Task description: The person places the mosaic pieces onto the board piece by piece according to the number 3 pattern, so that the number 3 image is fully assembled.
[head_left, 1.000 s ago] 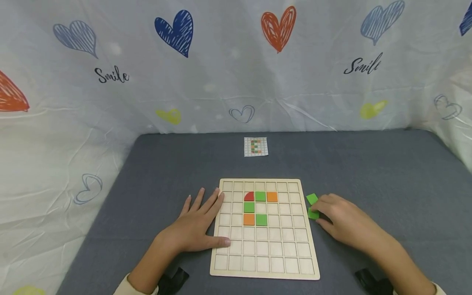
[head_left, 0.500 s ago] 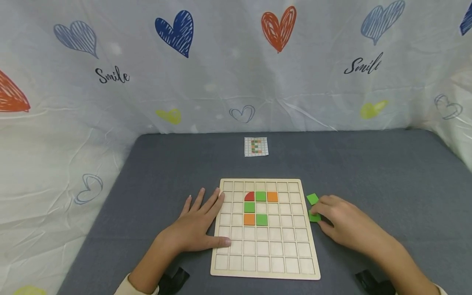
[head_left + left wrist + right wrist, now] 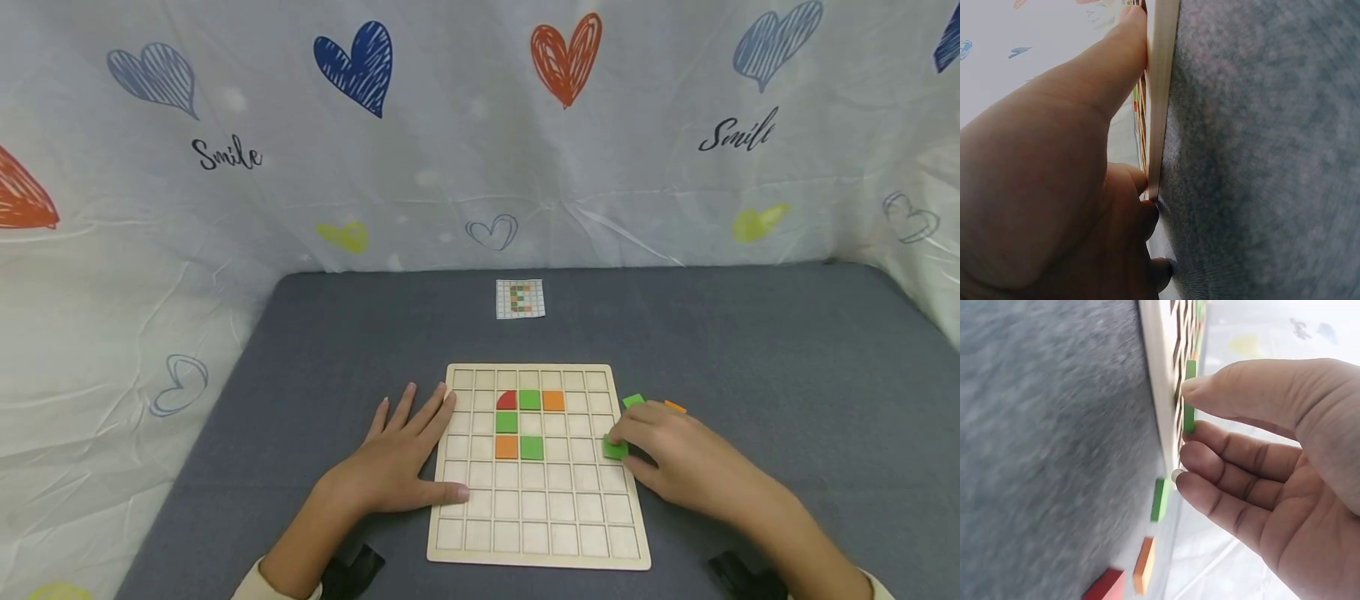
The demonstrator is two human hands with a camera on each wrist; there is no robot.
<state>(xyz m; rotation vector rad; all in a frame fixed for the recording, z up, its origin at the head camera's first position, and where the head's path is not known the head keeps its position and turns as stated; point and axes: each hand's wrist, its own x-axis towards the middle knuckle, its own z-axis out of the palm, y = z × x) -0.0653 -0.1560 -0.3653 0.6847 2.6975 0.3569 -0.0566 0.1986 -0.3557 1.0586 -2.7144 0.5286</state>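
Grey cloth-covered table [image 3: 360, 333], lower frame. Pale wooden grid board [image 3: 561, 505], lower centre: six coloured tiles [image 3: 507, 422] seated. Left hand [image 3: 399, 467]: spread on left edge. Right hand [image 3: 675, 447]: pinching green square tile [image 3: 617, 451], right edge. Apparently left, off-board: green block [image 3: 1159, 500], orange block [image 3: 1144, 565], red block [image 3: 1105, 586].

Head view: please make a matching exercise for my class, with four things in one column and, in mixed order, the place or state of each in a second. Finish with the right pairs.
Column 1
1. red quarter-circle tile
2. person's left hand
3. small white card with a printed coloured grid
4. person's right hand

Column 2
A. on the grey cloth, beyond the far edge of the pale wooden grid board
B. pinching a green square tile
C. in a cell of the board's second row from the far edge
D. spread out, resting partly on the board

Right pairs: 1-C, 2-D, 3-A, 4-B
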